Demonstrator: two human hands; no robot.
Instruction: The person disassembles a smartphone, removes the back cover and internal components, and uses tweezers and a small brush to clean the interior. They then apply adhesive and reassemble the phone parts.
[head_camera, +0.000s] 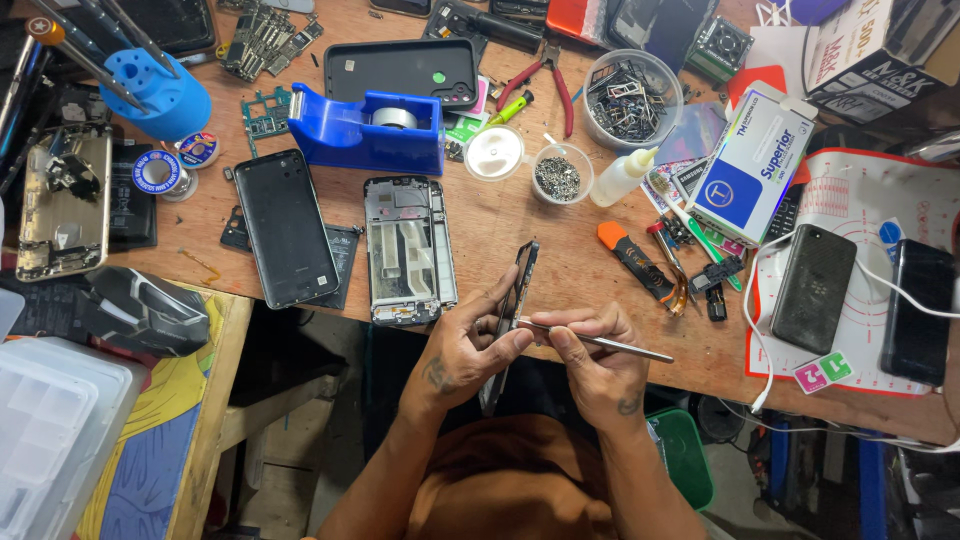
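Seen from above, at the near edge of a cluttered wooden workbench (500, 225). Left hand (462, 348) curled around a thin dark phone part (512, 322), held on edge and almost upright, thumb and fingers pinched on its long sides. Right hand (598, 362) closed in a pinch on metal tweezers (598, 341), tips laid against the phone part near the left thumb, back end pointing out to the right. Both hands touching each other, out past the bench edge and above the lap.

Taking the blue tape dispenser (368, 130) as landmark: phone part and hands well below it and a little right. Directly below the dispenser, flat on the bench, an open phone frame (410, 250) with bare insides. Below and left of the dispenser, a black phone back (285, 228), just beside the frame. Right of the dispenser, a small round lid (493, 152) and a small clear cup of screws (559, 175), then a white glue bottle (622, 176) lying tilted. Up and right of the dispenser, red-handled pliers (545, 82) and a larger clear tub of metal bits (630, 98). Far right of the dispenser, a white and blue box (752, 165), and beyond it a black phone (813, 287) on a white mat (858, 200). Far left of the dispenser, a blue tool stand (160, 95) with screwdrivers stuck in it.
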